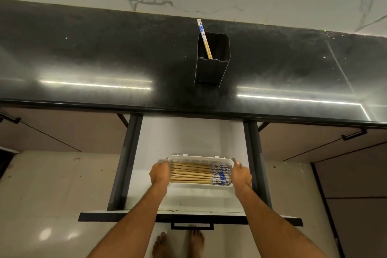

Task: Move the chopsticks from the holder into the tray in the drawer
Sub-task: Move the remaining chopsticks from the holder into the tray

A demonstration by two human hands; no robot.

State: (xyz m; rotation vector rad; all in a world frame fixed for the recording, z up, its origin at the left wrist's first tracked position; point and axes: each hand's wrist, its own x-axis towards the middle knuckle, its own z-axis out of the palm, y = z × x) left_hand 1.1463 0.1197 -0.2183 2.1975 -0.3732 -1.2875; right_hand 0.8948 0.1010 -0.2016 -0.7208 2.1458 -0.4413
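Hands: left hand (160, 174) and right hand (240, 176) grip the white tray's (200, 158) short ends.
Tray: in the open drawer (188, 138), full of chopsticks (194, 173).
Holder (211, 69): on the surface (94, 58) at 12 o'clock, two chopsticks (204, 37) inside.

A holder (211, 63) stands on the tabletop (104, 52) at upper centre, two chopsticks (204, 37) inside. Below it, the open drawer (188, 138) holds a tray (201, 158) of chopsticks, one hand at each end.
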